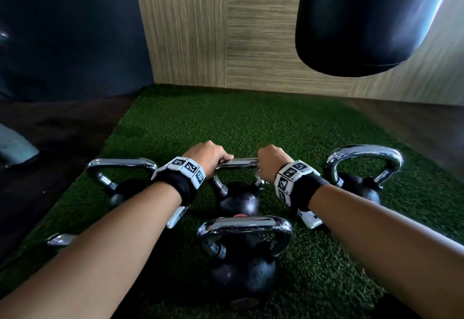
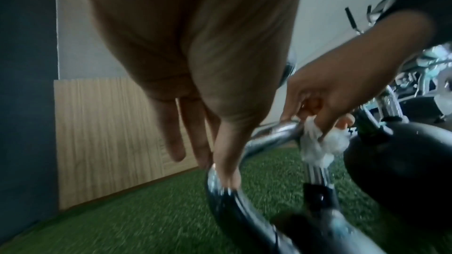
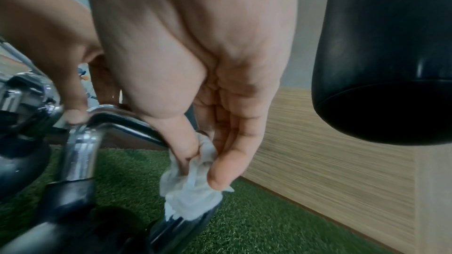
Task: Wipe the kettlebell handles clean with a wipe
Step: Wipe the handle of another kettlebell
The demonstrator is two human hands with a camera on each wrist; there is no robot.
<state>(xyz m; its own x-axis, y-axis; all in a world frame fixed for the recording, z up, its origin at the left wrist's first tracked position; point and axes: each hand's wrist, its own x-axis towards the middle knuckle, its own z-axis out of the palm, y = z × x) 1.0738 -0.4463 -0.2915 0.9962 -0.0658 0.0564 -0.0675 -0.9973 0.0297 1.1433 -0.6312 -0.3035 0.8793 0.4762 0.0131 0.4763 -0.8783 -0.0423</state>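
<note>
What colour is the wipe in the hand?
White. The wipe shows best in the right wrist view, pinched by the right hand.

- Both forearms reach forward, wrists banded, hands side by side.
- Left hand (image 1: 207,154) curls over a chrome handle (image 1: 238,162).
- Right hand (image 1: 272,160) pinches a white wipe (image 3: 193,184) at the handle's right bend.

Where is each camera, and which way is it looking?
Head: on the head, looking down at both forearms, left hand and right hand on the middle kettlebell handle.
Left wrist: looks along the left fingers.
Right wrist: looks along the right hand pinching the wipe.
Both wrist views share the wipe, handle and turf.
</note>
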